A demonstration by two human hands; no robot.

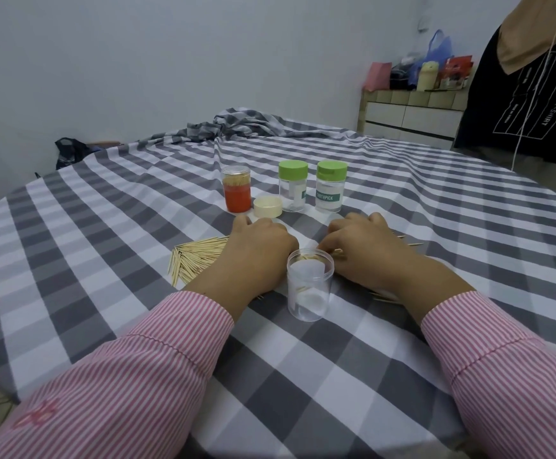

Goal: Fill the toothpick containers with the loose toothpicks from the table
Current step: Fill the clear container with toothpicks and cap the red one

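Seemingly, an open clear container is kept upright on the surface between both hands so toothpicks travel little. A few toothpicks are pinched by the right hand beside its rim; the left hand lies curled on the loose toothpicks, its grip untellable. Capped containers stand far; room lies left, near edge close.
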